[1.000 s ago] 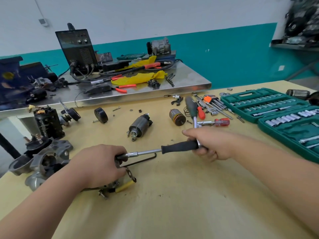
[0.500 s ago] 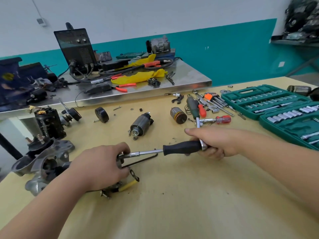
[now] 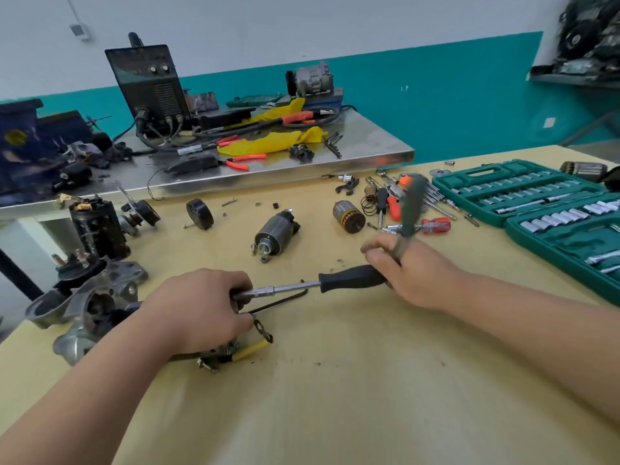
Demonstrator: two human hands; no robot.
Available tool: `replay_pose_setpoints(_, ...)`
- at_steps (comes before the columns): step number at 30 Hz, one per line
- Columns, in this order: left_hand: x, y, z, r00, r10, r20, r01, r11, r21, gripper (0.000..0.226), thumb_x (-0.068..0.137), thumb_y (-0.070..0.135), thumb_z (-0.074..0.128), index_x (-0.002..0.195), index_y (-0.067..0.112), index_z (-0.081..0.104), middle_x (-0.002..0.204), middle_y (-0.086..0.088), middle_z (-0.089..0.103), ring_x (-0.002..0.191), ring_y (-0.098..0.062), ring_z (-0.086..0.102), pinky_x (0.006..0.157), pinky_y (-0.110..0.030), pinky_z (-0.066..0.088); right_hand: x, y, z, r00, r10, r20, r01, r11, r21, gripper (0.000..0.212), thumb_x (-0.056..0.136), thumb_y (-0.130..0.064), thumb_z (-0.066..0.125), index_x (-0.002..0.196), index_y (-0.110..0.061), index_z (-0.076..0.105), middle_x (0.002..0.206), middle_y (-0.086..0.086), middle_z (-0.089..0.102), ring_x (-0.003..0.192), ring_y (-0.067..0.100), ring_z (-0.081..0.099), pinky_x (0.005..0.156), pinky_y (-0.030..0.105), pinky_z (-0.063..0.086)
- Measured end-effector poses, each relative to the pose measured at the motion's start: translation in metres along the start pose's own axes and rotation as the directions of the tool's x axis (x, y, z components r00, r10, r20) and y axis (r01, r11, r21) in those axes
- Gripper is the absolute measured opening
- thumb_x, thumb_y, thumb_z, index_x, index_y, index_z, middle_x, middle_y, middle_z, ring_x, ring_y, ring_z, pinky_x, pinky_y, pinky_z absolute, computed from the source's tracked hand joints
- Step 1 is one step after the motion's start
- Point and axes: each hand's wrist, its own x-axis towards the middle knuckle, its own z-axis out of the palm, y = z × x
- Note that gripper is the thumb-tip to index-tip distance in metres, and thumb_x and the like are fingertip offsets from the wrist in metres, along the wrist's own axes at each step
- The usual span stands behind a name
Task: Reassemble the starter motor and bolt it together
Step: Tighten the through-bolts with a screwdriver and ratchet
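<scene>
i'm closing my left hand (image 3: 198,310) over the starter motor part (image 3: 221,355) lying on the yellow table (image 3: 335,397) nearest me, fingers also pinching the driver (image 3: 312,286) by its metal shaft. my right hand (image 3: 412,273) is wrapping the driver's black handle and a green-handled tool (image 3: 411,209), blurred. farther back, the solenoid (image 3: 273,233) and armature (image 3: 349,217) are lying apart, green socket case (image 3: 523,196) at right.

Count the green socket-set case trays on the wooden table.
2. One green tray lies open at the table's far right; the second tray adjoins its near side, cut off by the frame edge, so more could be hidden.
</scene>
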Motion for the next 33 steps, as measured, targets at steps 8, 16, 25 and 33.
replay_pose_setpoints(8,-0.007,0.002,0.001,0.999,0.012,-0.036,-0.013,1.0,-0.014,0.027,0.079,0.059,0.055,0.102,0.052,0.042,0.077,0.023,0.054,0.067,0.002,0.049,0.051,-0.021,0.035,0.016,0.0,-0.004,0.757,0.367,0.541,-0.634,0.616,0.468,0.061,0.095,-0.065,0.026,0.102,-0.019,0.065,0.05,0.003,0.042,0.039,0.014,0.034,0.041,0.02,0.031)
replay_pose_setpoints(16,-0.005,0.002,0.0,1.0,-0.007,-0.016,0.007,0.999,-0.035,0.021,0.078,0.056,0.055,0.096,0.048,0.047,0.078,0.02,0.055,0.069,0.0,0.051,0.05,-0.022,0.035,0.004,0.003,-0.012,0.945,-0.07,0.319,0.128,0.978,-0.163,0.051,0.091,-0.067,0.021,0.131,-0.042,0.042,0.1,-0.013,0.063,0.08,0.003,0.055,0.071,0.02,0.045)
replay_pose_setpoints(25,-0.004,0.001,-0.002,1.0,-0.006,0.003,0.006,0.999,-0.052,0.013,0.079,0.051,0.057,0.082,0.043,0.048,0.078,0.016,0.057,0.069,-0.003,0.052,0.052,-0.024,0.036,0.002,0.002,-0.013,0.953,-0.298,0.056,0.302,0.918,-0.257,0.027,0.096,-0.046,0.037,0.111,-0.038,0.058,0.084,-0.02,0.059,0.071,0.0,0.052,0.06,0.017,0.04)
replay_pose_setpoints(33,-0.005,0.003,-0.001,1.0,0.012,-0.003,-0.012,1.0,-0.015,0.019,0.081,0.054,0.057,0.097,0.044,0.051,0.081,0.016,0.058,0.071,-0.003,0.054,0.055,-0.024,0.042,0.015,-0.002,-0.012,0.947,0.111,0.301,-0.202,0.934,0.293,0.046,0.098,-0.052,0.033,0.105,-0.022,0.067,0.054,-0.009,0.053,0.045,0.01,0.046,0.047,0.022,0.042)
